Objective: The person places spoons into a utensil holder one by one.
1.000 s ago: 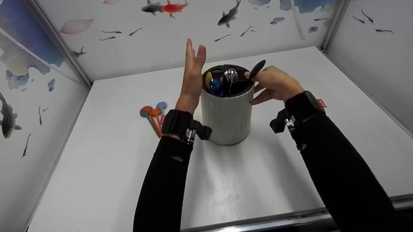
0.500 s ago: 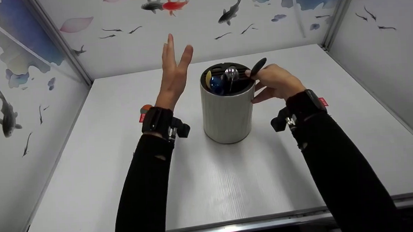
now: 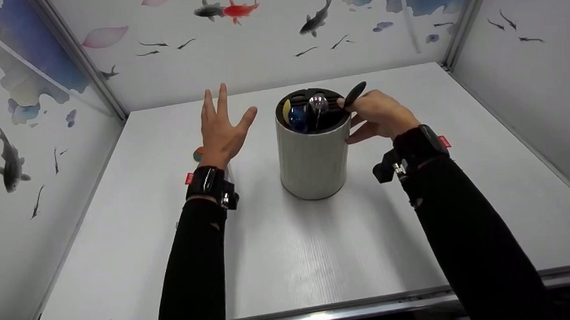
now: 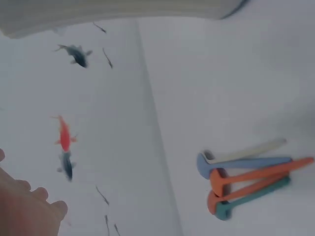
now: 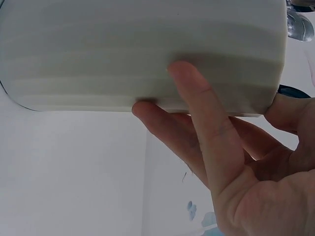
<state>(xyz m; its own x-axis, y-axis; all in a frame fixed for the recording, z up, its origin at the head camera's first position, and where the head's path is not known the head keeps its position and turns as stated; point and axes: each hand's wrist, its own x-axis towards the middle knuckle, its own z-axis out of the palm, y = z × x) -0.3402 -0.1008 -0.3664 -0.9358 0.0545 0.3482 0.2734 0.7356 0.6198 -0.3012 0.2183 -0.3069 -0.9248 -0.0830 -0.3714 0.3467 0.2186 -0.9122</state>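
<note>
A ribbed off-white utensil holder (image 3: 313,166) with a black slotted top stands upright mid-table. My right hand (image 3: 384,112) holds its right side, thumb at the rim beside a black handle (image 3: 355,94), fingers against the outer wall (image 5: 147,64). A yellow piece (image 3: 287,112), a shiny blue piece (image 3: 298,120) and a silvery rounded end (image 3: 318,102) poke out of the top. To the left, my left hand (image 3: 224,138) is raised with spread fingers and holds nothing. Several coloured spoons, among them an orange spoon (image 4: 261,172) and a teal spoon (image 4: 256,197), lie fanned beneath it, mostly hidden in the head view.
White panels printed with fish (image 3: 316,19) enclose the back and both sides of the white table (image 3: 290,257). A metal rail (image 3: 322,318) runs along the front edge. Each wrist wears a black camera band (image 3: 207,182).
My left hand has moved away from the holder's left side, leftward and then lower, over the spoons, with its fingers spreading. My right hand stays at the holder, which has not moved.
</note>
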